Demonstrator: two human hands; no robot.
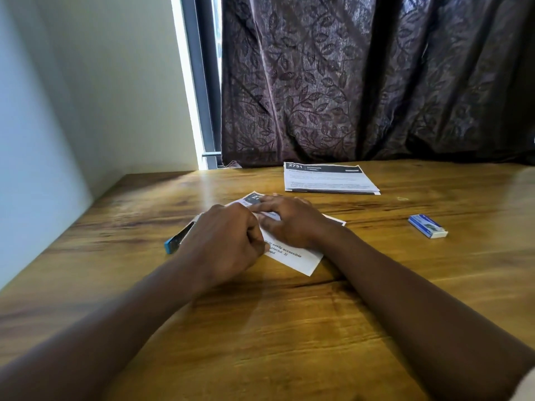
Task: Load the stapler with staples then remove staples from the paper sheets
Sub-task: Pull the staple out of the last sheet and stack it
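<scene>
wooden table (pixel 289 328): right grip (pixel 289 221) flat on paper (pixel 301 259), left grip (pixel 223 241) unclear, half-hiding stapler (pixel 175 243).

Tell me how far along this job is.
Loading looks done: the stapler and box lie aside. In hand: the left hand and right hand are on the near sheets. Left to do: possibly the far stack.
</scene>
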